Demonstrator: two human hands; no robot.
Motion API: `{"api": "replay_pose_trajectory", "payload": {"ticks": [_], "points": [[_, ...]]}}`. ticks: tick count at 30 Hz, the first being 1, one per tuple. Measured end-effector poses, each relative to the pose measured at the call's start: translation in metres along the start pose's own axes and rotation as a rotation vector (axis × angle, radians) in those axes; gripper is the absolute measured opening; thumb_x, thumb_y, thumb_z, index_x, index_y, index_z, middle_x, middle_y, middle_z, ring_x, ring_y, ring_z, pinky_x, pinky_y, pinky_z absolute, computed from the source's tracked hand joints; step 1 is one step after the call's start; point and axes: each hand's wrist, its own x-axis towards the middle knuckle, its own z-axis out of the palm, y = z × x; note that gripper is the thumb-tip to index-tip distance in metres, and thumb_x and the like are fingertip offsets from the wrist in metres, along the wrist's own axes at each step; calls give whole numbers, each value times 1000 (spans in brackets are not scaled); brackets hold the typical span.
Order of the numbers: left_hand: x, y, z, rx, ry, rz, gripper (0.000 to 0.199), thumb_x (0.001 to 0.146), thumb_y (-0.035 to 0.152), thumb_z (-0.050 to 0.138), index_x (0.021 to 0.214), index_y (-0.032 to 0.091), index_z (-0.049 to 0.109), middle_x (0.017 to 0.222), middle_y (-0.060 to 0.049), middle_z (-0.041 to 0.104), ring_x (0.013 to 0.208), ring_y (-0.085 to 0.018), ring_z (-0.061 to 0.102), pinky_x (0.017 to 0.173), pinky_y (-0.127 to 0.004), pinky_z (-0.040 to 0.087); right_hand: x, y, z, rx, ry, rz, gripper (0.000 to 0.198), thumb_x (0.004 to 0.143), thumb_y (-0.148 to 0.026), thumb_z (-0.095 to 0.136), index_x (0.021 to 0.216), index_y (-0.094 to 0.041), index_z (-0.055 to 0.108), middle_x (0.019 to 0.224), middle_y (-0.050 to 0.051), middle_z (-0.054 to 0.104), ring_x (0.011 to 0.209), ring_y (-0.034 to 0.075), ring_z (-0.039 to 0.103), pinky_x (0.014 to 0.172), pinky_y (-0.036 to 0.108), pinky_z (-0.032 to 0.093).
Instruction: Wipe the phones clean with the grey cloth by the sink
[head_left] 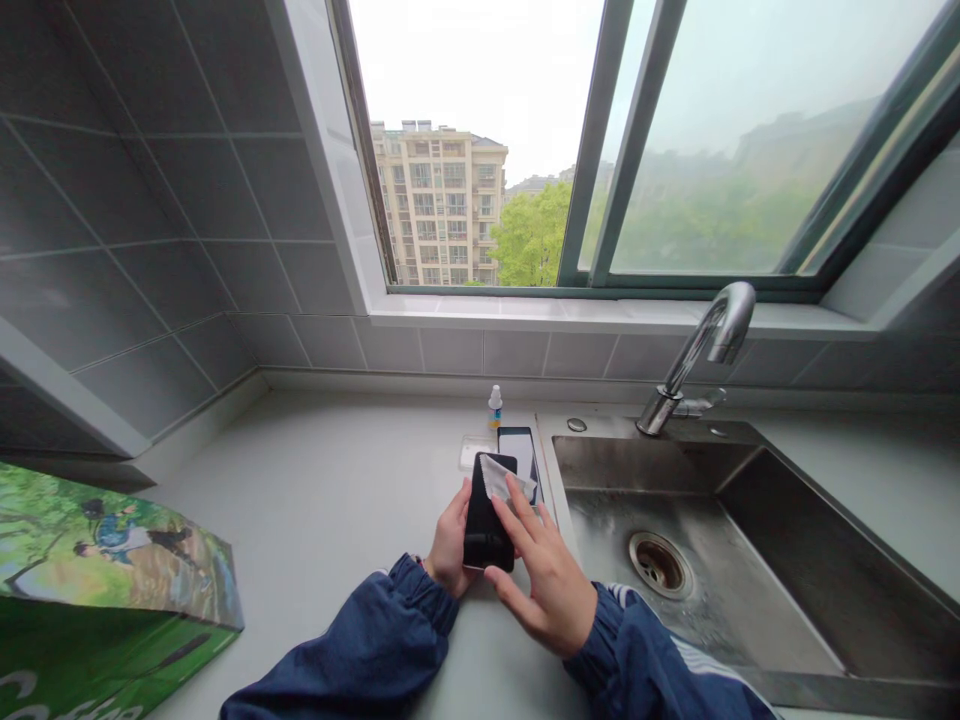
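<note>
A black smartphone [487, 525] is gripped along its edges by my left hand [451, 540], held over the counter with its dark face toward me. My right hand [541, 565] presses a small white cloth [504, 478] onto the upper part of the phone with its fingertips, the fingers fairly straight. Just beyond lies a second smartphone [525, 447] with a pale screen, partly covered by the cloth and fingers. Next to it is a clear, flat case-like piece [471, 450]. A small white-capped bottle [495, 408] with a blue and yellow label stands upright behind them.
To the right, a steel sink [720, 530] is set into the white counter [337, 470], with a chrome faucet [705, 350] at its back. A green printed box or bag [120, 580] stands at the left. The window [480, 150] is partly open behind.
</note>
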Motion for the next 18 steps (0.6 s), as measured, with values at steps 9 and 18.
{"api": "replay_pose_trajectory", "payload": {"ticks": [9, 18], "points": [[-3, 7, 9, -114, 4, 87, 65, 97, 52, 44, 145, 8, 50, 122, -19, 69, 114, -34, 66, 108, -48, 43, -1, 1, -1, -15, -1, -59, 75, 93, -26, 55, 159, -17, 21, 163, 18, 28, 149, 34, 33, 115, 63, 36], [-2, 14, 6, -131, 39, 116, 68, 95, 54, 45, 144, 7, 50, 117, -19, 70, 107, -35, 68, 103, -50, 46, -1, -1, -2, 42, -9, -115, 76, 91, -22, 56, 159, -17, 24, 161, 16, 34, 148, 31, 35, 119, 57, 35]]}}
